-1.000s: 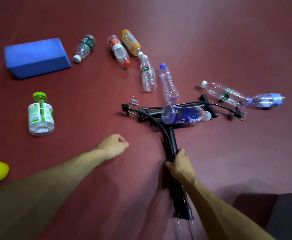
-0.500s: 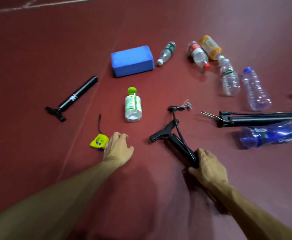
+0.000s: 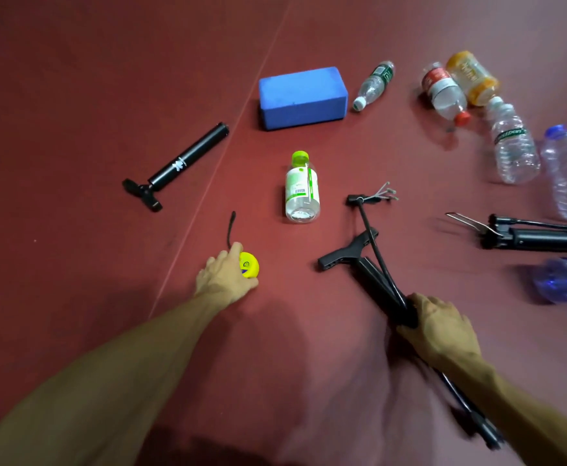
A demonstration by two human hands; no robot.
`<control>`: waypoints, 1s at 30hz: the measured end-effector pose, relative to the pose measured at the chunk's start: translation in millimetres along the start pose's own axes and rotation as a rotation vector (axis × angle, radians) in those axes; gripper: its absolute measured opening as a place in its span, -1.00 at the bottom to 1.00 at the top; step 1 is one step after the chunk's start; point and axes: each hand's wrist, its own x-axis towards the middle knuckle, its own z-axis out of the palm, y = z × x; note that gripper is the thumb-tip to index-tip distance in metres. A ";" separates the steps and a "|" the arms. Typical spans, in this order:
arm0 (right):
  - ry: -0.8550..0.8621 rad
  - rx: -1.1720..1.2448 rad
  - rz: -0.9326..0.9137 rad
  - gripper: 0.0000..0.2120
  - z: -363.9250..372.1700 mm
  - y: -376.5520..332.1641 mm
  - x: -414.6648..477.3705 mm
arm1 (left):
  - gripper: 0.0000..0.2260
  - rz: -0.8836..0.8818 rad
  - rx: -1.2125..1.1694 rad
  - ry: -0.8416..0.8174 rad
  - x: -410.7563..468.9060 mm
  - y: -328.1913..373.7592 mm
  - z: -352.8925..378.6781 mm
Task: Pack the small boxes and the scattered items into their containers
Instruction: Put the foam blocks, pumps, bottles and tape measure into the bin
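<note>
Yellow tape measure (image 3: 249, 265) sits on the red floor (image 3: 73, 95) at about 7 o'clock from the green-capped bottle (image 3: 301, 190), and my left hand (image 3: 223, 275) curls around it. My right hand (image 3: 440, 326) grips a black pump (image 3: 369, 274) tight.

We see the red floor (image 3: 309, 364) lit softly and evenly, brighter toward the upper right, where it washes to a pale pinkish tone. Broad, soft-edged shadows pool under both forearms near the bottom edge, and thin ones sit close beside the blue block (image 3: 302, 95) and the clear bottles (image 3: 514, 146). Small highlights glint on the plastic. The black pump (image 3: 369, 277) held by the right hand (image 3: 443, 327) smears with motion blur below the wrist. The wide lens bends the floor seam and stretches things at the right edge, where detail goes soft.
</note>
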 end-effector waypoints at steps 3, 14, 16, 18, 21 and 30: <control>0.031 0.005 0.025 -0.63 2.5 -2.2 -2.6 | -0.47 0.146 0.161 -0.002 -11.2 4.2 1.0; 0.067 0.041 0.234 -0.61 -63.1 25.0 -77.8 | -0.58 0.400 0.384 -0.146 -116.4 24.3 7.6; 0.130 0.026 0.236 -0.61 -100.9 36.3 -106.4 | -0.53 0.350 0.177 -0.202 -139.4 37.5 -6.9; 0.188 0.028 0.230 -0.60 -140.0 50.3 -142.5 | -0.47 0.365 -0.010 -0.251 -160.2 63.2 -29.3; 0.256 0.070 0.272 -0.60 -195.9 70.5 -210.1 | -0.43 0.513 -0.196 -0.255 -193.5 117.1 -76.6; 0.611 0.470 0.488 -0.68 -266.0 128.4 -353.9 | -0.42 0.854 -0.499 -0.325 -314.8 269.4 -186.2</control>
